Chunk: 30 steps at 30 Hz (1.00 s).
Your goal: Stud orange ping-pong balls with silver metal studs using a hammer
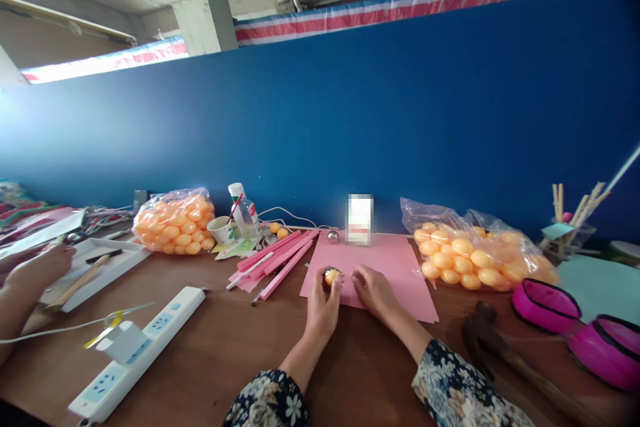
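Note:
My left hand is closed around a small orange ball with dark and silvery patches at its edge, above the near left part of a pink sheet of paper. Close by on the right, my right hand is over the same sheet, its fingers curled together and turned toward the ball. Whatever is between those fingertips, if anything, is too small to make out. A shiny silver ball rests near the sheet's back left corner.
Bags of orange balls stand left and right. Pink paper strips, a bottle and a paper cup lie left of the sheet. A power strip, a hammer and another person's hand flank the workspace.

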Each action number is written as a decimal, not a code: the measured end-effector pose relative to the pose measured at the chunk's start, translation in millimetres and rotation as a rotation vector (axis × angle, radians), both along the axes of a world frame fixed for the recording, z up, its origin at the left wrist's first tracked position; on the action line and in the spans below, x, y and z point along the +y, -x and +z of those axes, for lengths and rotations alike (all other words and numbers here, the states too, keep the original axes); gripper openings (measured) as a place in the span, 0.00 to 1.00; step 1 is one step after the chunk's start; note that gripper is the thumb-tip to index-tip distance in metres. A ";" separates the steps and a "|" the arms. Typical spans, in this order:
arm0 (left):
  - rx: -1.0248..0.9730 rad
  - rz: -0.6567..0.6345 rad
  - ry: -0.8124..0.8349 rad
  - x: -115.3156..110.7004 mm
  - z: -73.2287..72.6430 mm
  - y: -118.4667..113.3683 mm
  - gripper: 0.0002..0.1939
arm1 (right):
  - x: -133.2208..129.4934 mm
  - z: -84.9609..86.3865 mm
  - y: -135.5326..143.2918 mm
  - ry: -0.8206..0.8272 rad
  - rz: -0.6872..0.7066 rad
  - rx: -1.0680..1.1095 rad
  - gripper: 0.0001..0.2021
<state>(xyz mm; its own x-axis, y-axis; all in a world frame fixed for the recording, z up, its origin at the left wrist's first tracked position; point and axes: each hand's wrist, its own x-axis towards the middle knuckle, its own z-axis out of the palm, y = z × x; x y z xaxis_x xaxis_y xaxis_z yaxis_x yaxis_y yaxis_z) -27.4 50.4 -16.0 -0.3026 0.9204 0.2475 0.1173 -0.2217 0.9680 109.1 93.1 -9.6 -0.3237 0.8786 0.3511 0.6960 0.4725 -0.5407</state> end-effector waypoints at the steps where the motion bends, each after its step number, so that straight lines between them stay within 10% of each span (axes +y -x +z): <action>1: -0.006 -0.007 0.003 -0.6 0.8 -0.6 0.18 | -0.2 2.5 -0.3 -0.001 0.015 0.019 0.06; 9: -0.291 -0.141 0.100 -5.8 8.0 -9.3 0.26 | -27.6 31.3 -11.4 0.108 0.080 0.441 0.07; 16: -0.680 -0.297 0.258 -11.6 14.3 -16.2 0.23 | -64.4 22.5 -30.7 0.176 0.000 0.487 0.10; 30: -0.630 -0.445 0.295 -23.4 8.2 -31.1 0.25 | -62.1 5.5 -35.0 0.272 -0.069 0.735 0.14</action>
